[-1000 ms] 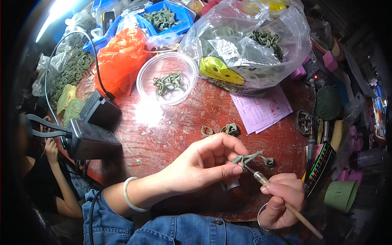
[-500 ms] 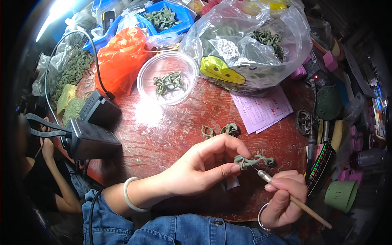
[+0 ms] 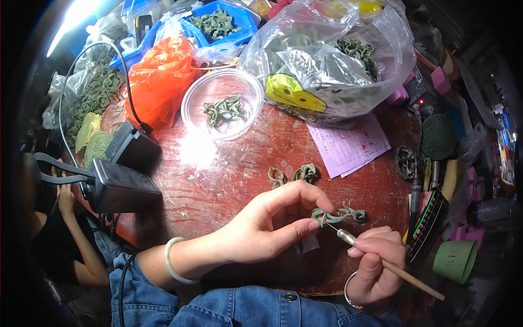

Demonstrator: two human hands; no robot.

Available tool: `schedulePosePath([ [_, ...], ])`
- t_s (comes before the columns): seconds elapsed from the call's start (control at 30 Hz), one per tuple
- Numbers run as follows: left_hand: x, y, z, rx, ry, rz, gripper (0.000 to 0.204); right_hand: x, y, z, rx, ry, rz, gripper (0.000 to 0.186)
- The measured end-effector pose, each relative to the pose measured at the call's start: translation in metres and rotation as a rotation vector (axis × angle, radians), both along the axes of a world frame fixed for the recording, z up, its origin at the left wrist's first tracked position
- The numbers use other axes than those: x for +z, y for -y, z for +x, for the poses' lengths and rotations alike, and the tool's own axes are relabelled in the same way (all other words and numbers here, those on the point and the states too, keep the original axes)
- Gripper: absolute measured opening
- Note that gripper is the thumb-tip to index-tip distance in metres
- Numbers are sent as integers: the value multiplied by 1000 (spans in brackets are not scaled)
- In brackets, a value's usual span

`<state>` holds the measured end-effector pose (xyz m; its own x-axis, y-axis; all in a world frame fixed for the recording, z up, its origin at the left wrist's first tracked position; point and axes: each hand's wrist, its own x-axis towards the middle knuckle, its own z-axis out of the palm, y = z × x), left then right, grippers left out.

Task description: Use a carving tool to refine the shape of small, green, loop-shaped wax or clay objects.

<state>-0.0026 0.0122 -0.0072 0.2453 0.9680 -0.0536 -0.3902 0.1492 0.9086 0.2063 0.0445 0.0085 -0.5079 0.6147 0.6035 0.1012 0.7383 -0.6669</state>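
Between the thumb and forefinger of my left hand [image 3: 261, 226] is a small green piece of curled loops [image 3: 339, 216], held above the red tabletop [image 3: 229, 174]. My right hand [image 3: 378, 259] grips a needle tool [image 3: 411, 280] like a pen. It has a wooden handle, a silvery collar and a thin tip that reaches the underside of the loops, close to my left thumb. Just beyond my left hand, two similar green pieces [image 3: 305, 173] lie on the table. A small pale scrap [image 3: 310, 243] shows below my left fingers, partly hidden.
A clear round tub [image 3: 186, 116] holds several green pieces. Behind stand a large clear bag [image 3: 305, 54], an orange bag [image 3: 159, 71] and a blue tray [image 3: 246, 34]. Black boxes [image 3: 126, 188] with cables sit left. Pink papers [image 3: 348, 144], tools and a green cup [image 3: 455, 261] are right.
The needle tool and my right hand have shifted slightly left, and more of the thin tip shows. My left hand stays in place, still holding the looped piece.
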Motion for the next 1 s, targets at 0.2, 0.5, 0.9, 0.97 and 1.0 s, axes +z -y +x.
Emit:
schedulePosePath([
  [0.2, -1, 2, 2, 32, -29, 36, 23, 3, 2, 3, -111, 72, 73, 15],
  [0.5, -1, 1, 1, 45, -81, 70, 22, -3, 0, -2, -54, 27, 33, 15],
  [0.9, -5, 0, -3, -59, 238, -154, 30, 3, -2, 3, -3, -167, -112, 19],
  [0.97, -3, 0, -5, -83, 258, -169, 30, -1, 1, 2, -137, -183, -246, 20],
  [1.0, -1, 0, -5, -112, 285, -189, 30, -1, 3, 1, -279, -192, -383, 21],
])
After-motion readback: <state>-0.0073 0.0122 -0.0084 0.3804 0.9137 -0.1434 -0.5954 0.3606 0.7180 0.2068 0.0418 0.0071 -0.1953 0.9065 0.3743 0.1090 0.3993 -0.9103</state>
